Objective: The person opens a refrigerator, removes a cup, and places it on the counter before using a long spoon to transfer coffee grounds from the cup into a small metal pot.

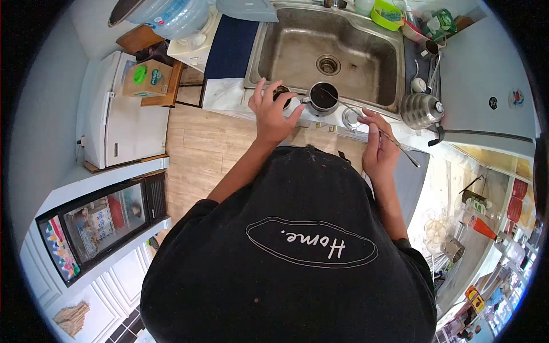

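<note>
My right hand (pixel 380 146) is closed around a long, thin metal spoon (pixel 401 151). The spoon slants from my fingers to a metal cup (pixel 323 98) of dark liquid, its far end over the cup's opening. Spread fingers mark my left hand (pixel 273 117), held over a small dark-filled container (pixel 281 96) just left of the cup. Thumb and index finger come close to the container's side, and the hand partly covers it. A small clear glass (pixel 351 118) stands on the counter edge beside my right fingertips.
Behind the cups lies the steel sink (pixel 366 63) with its drain. A gooseneck kettle (pixel 422 111) stands on the right, beside a fridge (pixel 486 86). A dark blue mat (pixel 230 47) covers the left counter, near a large water bottle (pixel 177 17). A cardboard box (pixel 147 79) is farther left.
</note>
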Demonstrator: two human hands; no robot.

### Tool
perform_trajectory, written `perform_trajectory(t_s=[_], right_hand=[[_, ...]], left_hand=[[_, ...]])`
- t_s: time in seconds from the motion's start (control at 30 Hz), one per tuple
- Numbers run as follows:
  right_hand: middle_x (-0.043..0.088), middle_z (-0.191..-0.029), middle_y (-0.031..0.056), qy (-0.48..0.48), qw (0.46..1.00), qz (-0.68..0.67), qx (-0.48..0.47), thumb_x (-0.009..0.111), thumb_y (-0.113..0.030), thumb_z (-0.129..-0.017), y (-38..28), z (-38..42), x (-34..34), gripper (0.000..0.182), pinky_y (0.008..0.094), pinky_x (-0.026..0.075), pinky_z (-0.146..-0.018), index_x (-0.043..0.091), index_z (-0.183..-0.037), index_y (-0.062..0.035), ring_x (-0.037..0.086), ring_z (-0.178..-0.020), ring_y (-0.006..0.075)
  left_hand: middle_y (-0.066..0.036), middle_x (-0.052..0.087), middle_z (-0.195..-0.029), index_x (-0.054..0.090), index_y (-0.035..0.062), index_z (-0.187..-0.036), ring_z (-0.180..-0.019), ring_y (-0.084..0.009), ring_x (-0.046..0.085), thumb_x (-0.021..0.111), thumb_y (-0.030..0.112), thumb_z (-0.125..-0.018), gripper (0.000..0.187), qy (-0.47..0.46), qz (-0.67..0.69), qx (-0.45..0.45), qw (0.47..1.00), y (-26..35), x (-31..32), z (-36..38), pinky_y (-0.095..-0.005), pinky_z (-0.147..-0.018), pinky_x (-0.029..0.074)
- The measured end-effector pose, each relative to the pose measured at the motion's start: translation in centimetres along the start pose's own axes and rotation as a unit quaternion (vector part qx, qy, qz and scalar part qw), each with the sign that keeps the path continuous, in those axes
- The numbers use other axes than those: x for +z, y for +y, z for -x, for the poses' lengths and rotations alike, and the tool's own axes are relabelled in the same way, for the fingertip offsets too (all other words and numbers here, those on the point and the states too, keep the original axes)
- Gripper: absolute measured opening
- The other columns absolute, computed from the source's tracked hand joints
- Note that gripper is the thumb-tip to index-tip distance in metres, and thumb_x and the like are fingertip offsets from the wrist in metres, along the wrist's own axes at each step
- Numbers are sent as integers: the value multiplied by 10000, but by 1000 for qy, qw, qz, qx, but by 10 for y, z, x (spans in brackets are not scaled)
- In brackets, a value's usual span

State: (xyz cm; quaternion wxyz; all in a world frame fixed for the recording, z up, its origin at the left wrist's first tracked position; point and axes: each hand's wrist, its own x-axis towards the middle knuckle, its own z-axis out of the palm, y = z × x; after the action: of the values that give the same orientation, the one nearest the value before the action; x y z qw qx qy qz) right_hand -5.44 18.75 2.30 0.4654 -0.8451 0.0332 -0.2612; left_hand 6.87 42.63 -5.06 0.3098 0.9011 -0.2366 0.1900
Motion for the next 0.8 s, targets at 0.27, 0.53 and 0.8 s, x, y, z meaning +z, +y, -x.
perform_trajectory(t_s=[0.27, 0.53, 0.8], right_hand=[[730, -1178, 173, -5, 999, 19, 40, 544, -57, -1049, 5, 2, 1, 182, 433, 512, -1023, 711, -1098, -3, 707, -1100, 343], [731, -1175, 167, 17, 1000, -4, -11, 524, -41, -1048, -2, 10, 2, 192, 472, 471, -1102, 709, -1091, -11, 699, -1136, 343], [729, -1164, 176, 9, 1000, -7, 23, 518, -40, -1056, -1, 9, 8, 189, 488, 474, -1100, 697, -1099, 3, 698, -1133, 344]], left_hand=[[-73, 630, -1302, 788, 158, -924, -1416, -380, 387, 831, 290, -822, 173, -34, 23, -7, 999, 5, 16, -11, -582, -1106, 237], [-25, 665, -1250, 791, 168, -924, -1391, -332, 436, 831, 320, -853, 172, -48, 19, -13, 999, 3, 19, -11, -543, -1089, 262], [-13, 676, -1242, 786, 175, -935, -1378, -333, 449, 828, 321, -858, 171, -58, 26, -13, 998, -1, 18, -13, -544, -1091, 264]])
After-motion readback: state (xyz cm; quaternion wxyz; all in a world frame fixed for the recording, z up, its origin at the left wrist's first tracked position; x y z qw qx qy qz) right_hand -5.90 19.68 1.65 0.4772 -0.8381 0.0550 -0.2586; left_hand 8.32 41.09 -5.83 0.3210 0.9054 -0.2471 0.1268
